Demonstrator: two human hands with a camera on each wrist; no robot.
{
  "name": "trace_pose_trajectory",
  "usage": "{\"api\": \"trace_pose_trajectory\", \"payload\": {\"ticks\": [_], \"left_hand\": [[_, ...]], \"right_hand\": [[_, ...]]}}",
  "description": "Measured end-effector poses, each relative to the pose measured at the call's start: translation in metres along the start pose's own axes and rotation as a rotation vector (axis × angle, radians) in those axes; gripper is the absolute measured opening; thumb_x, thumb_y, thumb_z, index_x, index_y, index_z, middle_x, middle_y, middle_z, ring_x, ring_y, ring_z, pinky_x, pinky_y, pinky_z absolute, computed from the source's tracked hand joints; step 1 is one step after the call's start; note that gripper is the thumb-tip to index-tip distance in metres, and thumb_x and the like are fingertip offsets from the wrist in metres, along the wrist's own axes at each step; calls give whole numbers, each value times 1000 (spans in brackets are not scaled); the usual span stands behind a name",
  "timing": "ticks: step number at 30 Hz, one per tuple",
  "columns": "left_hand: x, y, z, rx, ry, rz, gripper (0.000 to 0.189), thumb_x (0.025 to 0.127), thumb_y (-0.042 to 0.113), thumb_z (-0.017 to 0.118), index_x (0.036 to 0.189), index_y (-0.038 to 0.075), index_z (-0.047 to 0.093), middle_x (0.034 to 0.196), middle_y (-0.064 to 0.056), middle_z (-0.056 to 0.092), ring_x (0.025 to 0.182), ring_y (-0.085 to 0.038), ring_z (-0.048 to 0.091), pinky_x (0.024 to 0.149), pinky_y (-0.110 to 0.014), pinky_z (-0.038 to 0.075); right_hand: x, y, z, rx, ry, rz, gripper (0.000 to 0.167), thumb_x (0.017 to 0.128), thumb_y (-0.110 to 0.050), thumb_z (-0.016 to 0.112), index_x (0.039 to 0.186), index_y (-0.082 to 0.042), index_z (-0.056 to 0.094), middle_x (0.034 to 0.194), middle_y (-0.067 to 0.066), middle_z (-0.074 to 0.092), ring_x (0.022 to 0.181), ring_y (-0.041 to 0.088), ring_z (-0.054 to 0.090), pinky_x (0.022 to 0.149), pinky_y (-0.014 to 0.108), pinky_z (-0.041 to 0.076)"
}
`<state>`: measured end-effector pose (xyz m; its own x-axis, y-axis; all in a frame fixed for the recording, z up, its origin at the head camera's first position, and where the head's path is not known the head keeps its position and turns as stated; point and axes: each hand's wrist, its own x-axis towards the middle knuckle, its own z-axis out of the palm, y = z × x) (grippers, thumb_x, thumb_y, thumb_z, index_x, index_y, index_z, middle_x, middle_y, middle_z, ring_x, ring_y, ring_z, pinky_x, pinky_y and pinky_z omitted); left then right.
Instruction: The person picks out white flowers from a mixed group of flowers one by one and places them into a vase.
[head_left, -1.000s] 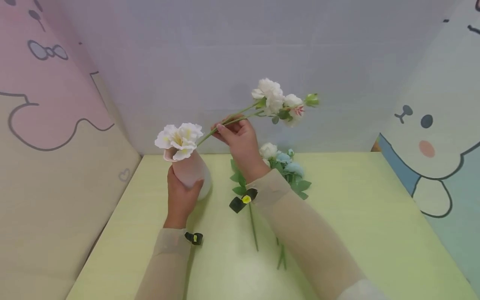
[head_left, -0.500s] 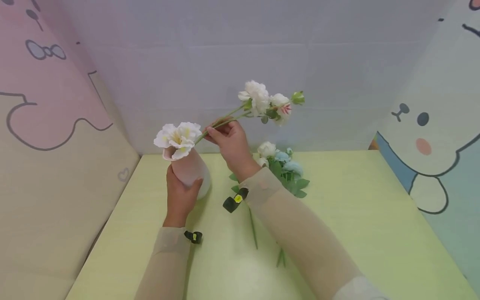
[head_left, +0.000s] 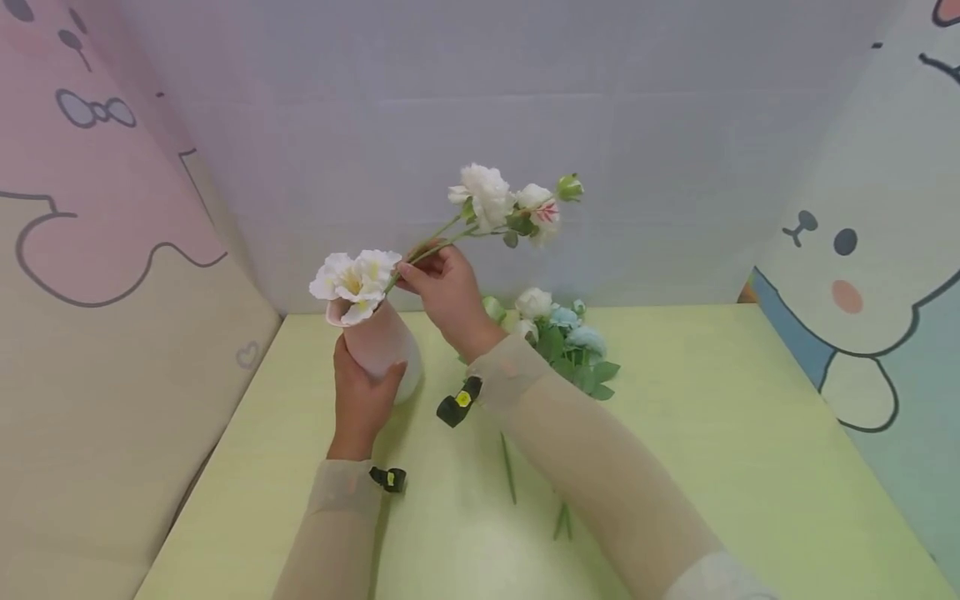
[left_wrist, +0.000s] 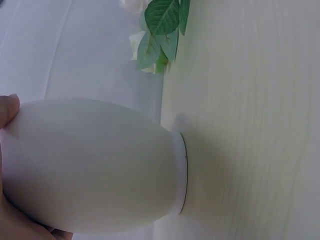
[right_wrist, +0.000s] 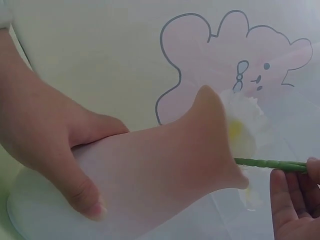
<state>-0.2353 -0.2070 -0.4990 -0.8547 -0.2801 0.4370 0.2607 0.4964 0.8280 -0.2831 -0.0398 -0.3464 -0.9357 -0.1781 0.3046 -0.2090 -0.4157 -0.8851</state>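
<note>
My left hand grips the pale pink-and-white vase round its body, thumb on the near side. A wide white flower with a yellow centre sits in the mouth. My right hand pinches the green stem of a white peony spray, its blooms and bud pointing up to the right. In the right wrist view, the stem runs to the mouth of the vase; its lower end is hidden there. The left wrist view has the vase's base at the tabletop.
White and pale blue flowers with green leaves lie on the yellow table, right of the vase and partly behind my right arm. Their stems point toward me. A plain wall stands behind, with cartoon-printed panels at both sides.
My right hand has moved left and slightly down with the peony spray, bringing its stem closer to the vase mouth. The left hand and the vase have stayed in place.
</note>
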Motion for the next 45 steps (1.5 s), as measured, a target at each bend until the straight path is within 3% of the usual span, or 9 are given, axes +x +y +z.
{"api": "trace_pose_trajectory", "payload": {"ticks": [12, 16, 21, 28, 35, 39, 45], "left_hand": [[-2, 5, -2, 3, -2, 7, 100, 80, 20, 84, 158, 7, 23, 148, -19, 40, 130, -33, 44, 109, -57, 35], [-2, 4, -2, 8, -6, 10, 99, 81, 21, 84, 158, 7, 23, 148, -19, 41, 130, -33, 45, 109, -55, 35], [-2, 4, -3, 31, -8, 4, 101, 82, 25, 84, 159, 8, 22, 148, -19, 40, 130, -35, 45, 109, -58, 35], [-2, 6, -3, 28, -14, -22, 102, 81, 22, 84, 159, 9, 21, 148, -19, 40, 130, -34, 44, 109, -57, 35], [-1, 6, -3, 23, -14, -23, 103, 80, 20, 84, 159, 8, 20, 148, -19, 40, 130, -34, 44, 109, -58, 34], [-1, 5, -3, 35, -15, -27, 103, 80, 21, 84, 160, 8, 20, 150, -20, 39, 132, -35, 43, 109, -59, 34], [-1, 5, -3, 38, -11, -21, 103, 80, 22, 84, 160, 8, 20, 151, -19, 38, 133, -35, 42, 110, -58, 33]], "right_hand": [[-6, 12, 8, -156, -84, 41, 12, 99, 0, 66, 107, 0, 58, 103, 13, 65, 99, 22, 68, 91, 37, 57], [-9, 13, 9, -153, -48, 47, 11, 102, -2, 63, 110, 2, 58, 104, 15, 65, 100, 25, 68, 92, 38, 56], [-10, 16, 6, -14, 26, 58, 12, 107, -8, 54, 117, -1, 54, 105, 12, 64, 104, 30, 68, 93, 41, 56], [-14, 17, -2, 296, 145, -1, 6, 104, -3, 58, 108, -7, 58, 101, 6, 65, 99, 23, 67, 95, 41, 55], [-11, 4, -11, 411, 170, 18, 7, 104, -3, 59, 102, -9, 62, 105, 10, 65, 100, 22, 66, 101, 42, 51], [-8, -1, -11, 402, 184, 22, 6, 102, -2, 61, 102, -7, 64, 107, 13, 66, 97, 22, 67, 100, 41, 52], [-2, 6, -4, 219, 207, -7, 5, 99, 1, 64, 104, 0, 65, 97, 9, 68, 87, 20, 70, 92, 39, 56]]}}
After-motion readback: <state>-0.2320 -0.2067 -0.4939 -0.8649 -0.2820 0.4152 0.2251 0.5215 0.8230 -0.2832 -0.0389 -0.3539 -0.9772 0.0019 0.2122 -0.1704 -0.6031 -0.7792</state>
